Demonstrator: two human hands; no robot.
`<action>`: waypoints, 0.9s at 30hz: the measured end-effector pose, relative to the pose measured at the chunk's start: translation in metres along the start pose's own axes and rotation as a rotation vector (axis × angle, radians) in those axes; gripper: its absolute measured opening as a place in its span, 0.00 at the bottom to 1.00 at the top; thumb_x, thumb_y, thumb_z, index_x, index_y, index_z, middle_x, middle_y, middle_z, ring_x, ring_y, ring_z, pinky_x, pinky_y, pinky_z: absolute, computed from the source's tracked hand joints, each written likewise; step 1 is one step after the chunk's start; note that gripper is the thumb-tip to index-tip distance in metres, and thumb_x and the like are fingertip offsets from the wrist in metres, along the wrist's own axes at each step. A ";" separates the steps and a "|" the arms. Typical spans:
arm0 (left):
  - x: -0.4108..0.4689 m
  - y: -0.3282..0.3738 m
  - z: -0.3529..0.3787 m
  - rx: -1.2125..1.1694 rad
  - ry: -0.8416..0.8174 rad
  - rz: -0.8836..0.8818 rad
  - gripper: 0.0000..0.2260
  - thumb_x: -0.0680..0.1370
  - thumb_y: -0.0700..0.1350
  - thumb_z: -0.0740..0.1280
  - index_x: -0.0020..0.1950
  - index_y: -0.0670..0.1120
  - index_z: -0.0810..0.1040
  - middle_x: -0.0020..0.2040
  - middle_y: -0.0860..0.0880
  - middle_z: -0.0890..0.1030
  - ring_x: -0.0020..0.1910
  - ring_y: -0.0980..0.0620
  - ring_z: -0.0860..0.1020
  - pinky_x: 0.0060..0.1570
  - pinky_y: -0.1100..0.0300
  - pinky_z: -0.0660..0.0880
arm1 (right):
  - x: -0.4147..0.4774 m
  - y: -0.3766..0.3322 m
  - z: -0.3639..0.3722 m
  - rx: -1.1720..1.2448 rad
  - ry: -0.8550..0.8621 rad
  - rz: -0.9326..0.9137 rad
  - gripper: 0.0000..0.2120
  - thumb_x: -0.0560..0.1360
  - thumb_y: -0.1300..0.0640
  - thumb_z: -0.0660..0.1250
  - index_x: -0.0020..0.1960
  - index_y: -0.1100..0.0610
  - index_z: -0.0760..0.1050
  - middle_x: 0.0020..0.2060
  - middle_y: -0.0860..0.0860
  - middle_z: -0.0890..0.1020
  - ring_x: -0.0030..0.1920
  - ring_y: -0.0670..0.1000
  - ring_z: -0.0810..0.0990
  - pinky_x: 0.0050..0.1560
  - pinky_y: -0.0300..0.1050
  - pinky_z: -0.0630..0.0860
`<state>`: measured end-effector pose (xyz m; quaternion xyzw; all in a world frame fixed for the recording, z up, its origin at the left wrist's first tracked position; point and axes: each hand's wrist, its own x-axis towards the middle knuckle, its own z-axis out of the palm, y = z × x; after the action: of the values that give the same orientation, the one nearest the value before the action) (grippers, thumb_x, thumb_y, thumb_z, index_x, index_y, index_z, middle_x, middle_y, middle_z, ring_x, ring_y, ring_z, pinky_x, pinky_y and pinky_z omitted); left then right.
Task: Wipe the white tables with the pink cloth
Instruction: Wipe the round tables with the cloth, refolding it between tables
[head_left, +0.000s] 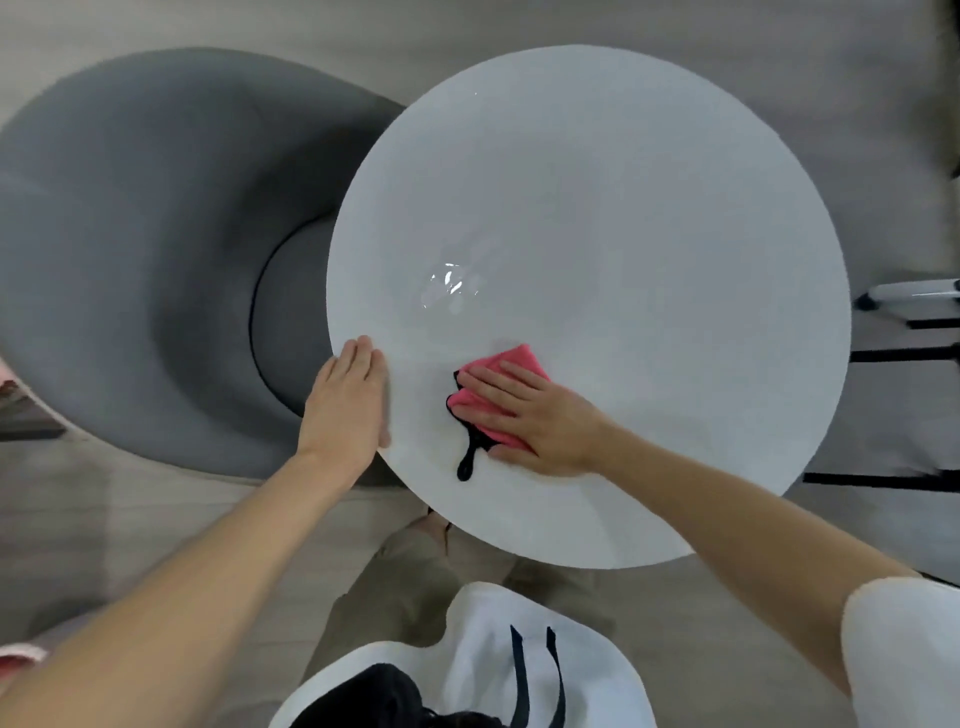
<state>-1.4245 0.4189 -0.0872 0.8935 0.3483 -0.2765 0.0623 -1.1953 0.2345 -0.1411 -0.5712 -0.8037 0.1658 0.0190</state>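
Both hands are on the white table (623, 208), which is round and fills most of my feed. The right hand (540, 421) lies flat on the pink cloth (511, 364), fingers straight & slightly fanned, palm pressing the folded pad down. The cloth sits at the near-left part of the top. Its far corner pokes out past the fingertips, and a black loop (467, 462) trails out on its near side. The left hand (345, 400) rests on the table's left rim, fingers straight & close together. I can't tell whether the thumb hooks under the edge. It reads to me as a brace for the wiping hand.

What could go wrong, imo:
- A shiny wet-looking patch (452, 286) sits mid-table, just far of the cloth. Quick strokes may smear it rather than lift it.
- The far & right rim is a long reach, so it's easy to skip. I can't judge which areas are already done.
- The table base is hidden. If it's a single pedestal, weight on the left rim could rock it toward the grey chair (156, 234), just beside that edge.
- A flat palm w/o any pinch means the pad may bunch or slip out mid-stroke, and the loop could catch at the rim.
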 end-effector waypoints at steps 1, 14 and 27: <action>-0.001 0.001 -0.002 -0.005 0.009 -0.006 0.51 0.71 0.51 0.82 0.85 0.39 0.58 0.86 0.42 0.56 0.86 0.45 0.54 0.84 0.53 0.56 | 0.001 0.013 -0.007 -0.020 -0.017 -0.063 0.33 0.89 0.39 0.55 0.89 0.50 0.52 0.89 0.54 0.50 0.89 0.54 0.46 0.86 0.62 0.52; -0.010 0.058 -0.009 -0.342 -0.140 -0.410 0.75 0.56 0.62 0.89 0.86 0.50 0.40 0.85 0.47 0.38 0.86 0.40 0.45 0.66 0.43 0.79 | 0.014 0.049 -0.012 0.079 0.055 -0.478 0.29 0.89 0.51 0.56 0.87 0.58 0.58 0.88 0.54 0.55 0.88 0.55 0.49 0.87 0.62 0.52; -0.005 0.064 -0.001 -0.339 -0.164 -0.484 0.78 0.60 0.61 0.89 0.85 0.50 0.29 0.86 0.48 0.31 0.87 0.43 0.36 0.73 0.42 0.76 | 0.076 0.202 -0.067 -0.192 -0.015 -0.340 0.36 0.87 0.38 0.59 0.89 0.51 0.54 0.89 0.49 0.52 0.89 0.54 0.47 0.87 0.61 0.47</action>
<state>-1.3854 0.3685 -0.0886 0.7361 0.5860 -0.2925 0.1707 -1.0222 0.3803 -0.1479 -0.4250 -0.9008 0.0873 -0.0139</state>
